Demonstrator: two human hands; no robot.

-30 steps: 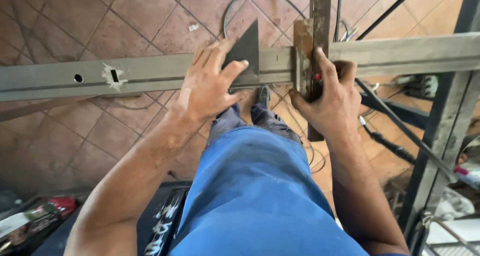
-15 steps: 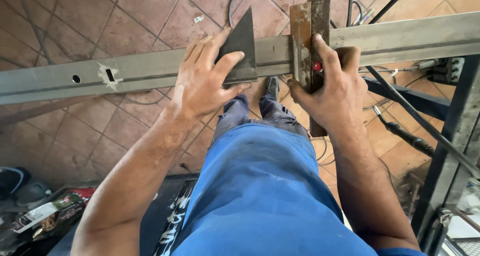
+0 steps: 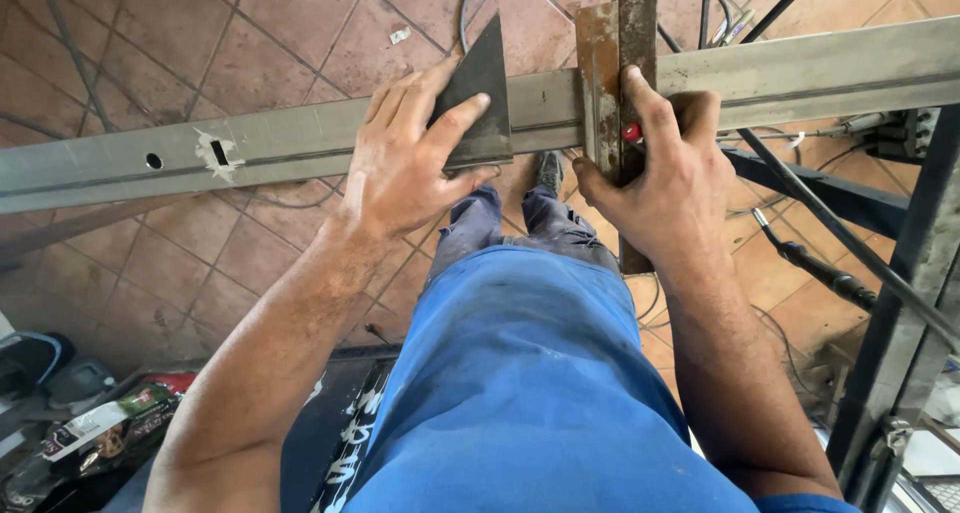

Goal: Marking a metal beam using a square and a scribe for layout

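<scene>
the left hand presses a dark triangular plate flat against the long grey bar, its grip closed on the plate, while the right hand clamps the rusty upright strip beside it, best kept square and steady.

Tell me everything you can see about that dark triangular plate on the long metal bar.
The triangular plate is flat, dark grey metal with a dull, slightly scuffed face. Its point faces away from the person, and its straight lower edge runs along the grey bar that it lies flat against. The left hand pins it, thumb across its face and fingers at its left edge. The rusty upright stands just to its right.
</scene>
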